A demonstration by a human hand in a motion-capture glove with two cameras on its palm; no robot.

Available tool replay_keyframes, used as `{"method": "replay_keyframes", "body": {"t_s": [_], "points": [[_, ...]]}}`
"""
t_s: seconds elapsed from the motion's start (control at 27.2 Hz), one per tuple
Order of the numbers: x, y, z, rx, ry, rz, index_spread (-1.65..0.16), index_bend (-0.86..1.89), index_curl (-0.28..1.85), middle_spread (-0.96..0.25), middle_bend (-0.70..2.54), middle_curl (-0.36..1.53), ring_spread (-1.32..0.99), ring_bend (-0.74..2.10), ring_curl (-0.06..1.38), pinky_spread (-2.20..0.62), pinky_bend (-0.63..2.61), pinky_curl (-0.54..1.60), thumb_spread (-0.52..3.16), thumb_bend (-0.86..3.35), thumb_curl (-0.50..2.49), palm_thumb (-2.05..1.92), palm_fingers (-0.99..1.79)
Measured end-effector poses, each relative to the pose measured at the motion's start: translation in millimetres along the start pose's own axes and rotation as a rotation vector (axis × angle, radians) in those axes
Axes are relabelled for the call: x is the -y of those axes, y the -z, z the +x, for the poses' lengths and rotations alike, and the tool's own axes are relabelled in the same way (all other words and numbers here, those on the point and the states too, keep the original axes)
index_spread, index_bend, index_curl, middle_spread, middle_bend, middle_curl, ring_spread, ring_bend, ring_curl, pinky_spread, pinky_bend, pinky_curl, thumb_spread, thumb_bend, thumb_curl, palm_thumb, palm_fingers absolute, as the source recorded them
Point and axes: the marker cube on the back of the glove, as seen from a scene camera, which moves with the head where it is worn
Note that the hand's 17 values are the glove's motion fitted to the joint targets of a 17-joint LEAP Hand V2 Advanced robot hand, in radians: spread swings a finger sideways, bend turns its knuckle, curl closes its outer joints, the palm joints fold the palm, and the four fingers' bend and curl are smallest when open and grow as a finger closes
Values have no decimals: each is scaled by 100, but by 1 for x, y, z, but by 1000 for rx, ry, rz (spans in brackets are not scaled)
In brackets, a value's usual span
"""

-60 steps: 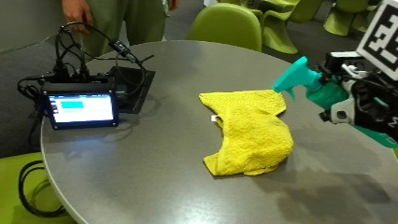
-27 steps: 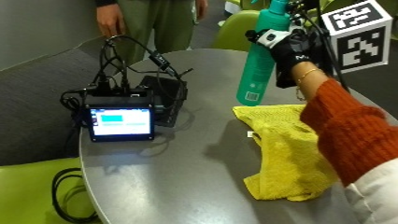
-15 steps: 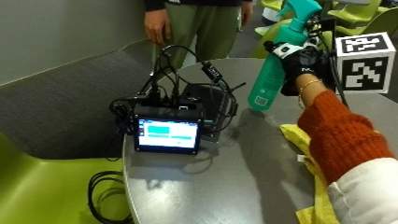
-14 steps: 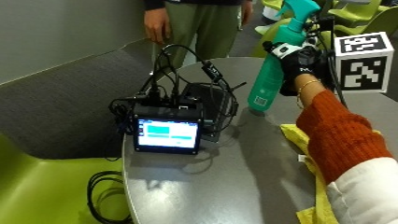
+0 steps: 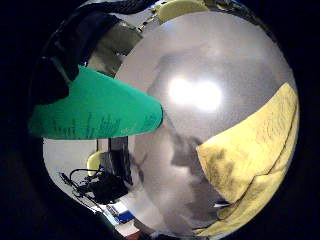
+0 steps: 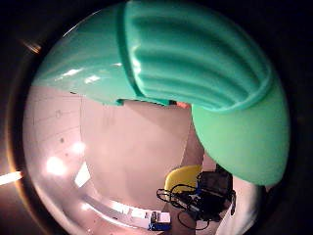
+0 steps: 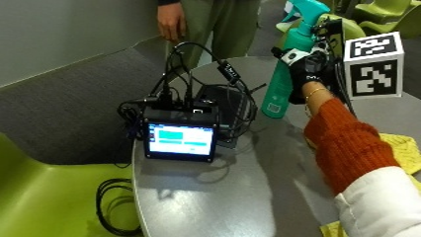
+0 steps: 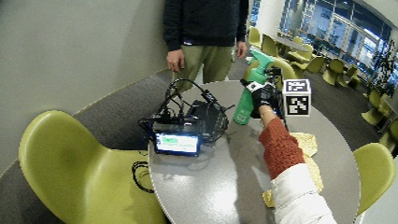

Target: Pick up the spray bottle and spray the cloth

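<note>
In the outside view my gloved right hand (image 7: pixel 309 71) grips the neck of a green spray bottle (image 7: pixel 279 94). The bottle is upright, its base close to the table top beside the black box. Its nozzle (image 7: pixel 293 11) points toward the standing person, away from the cloth. The yellow cloth (image 7: pixel 404 148) lies crumpled on the table at the near right, behind my forearm; the wide view shows it as cloth (image 8: pixel 304 142) next to my sleeve. In the little finger side palm view the bottle (image 5: pixel 100 112) hangs over the grey table with the cloth (image 5: pixel 255 155) beside it.
A small lit screen (image 7: pixel 181 140) with a black box and tangled cables stands on the round grey table (image 7: pixel 217 197) left of the bottle. A person (image 8: pixel 202 37) stands at the far edge. Green chairs (image 8: pixel 74 158) surround the table.
The outside camera has swung toward the screen. The bottle, tilted with its nozzle toward the cloth 2.2 s ago, is now held upright; over the last half second it has barely moved.
</note>
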Motion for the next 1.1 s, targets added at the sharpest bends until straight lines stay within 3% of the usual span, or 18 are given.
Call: {"method": "replay_keyframes", "body": {"t_s": [0.48,0.7,1.1], "points": [[-8,-20,17,21,-36,-120,-31,3,16,-5,26,47,-8,50,44,-8,60,51,91,-1,56,108,58],[-2,-7,-16,-13,178,-166,-31,5,14,-5,27,47,-8,51,44,-8,65,52,91,-2,55,108,54],[-37,127,-88,-185,465,-222,-30,10,15,-3,30,47,-7,51,43,-9,63,50,95,-1,54,109,60]]}}
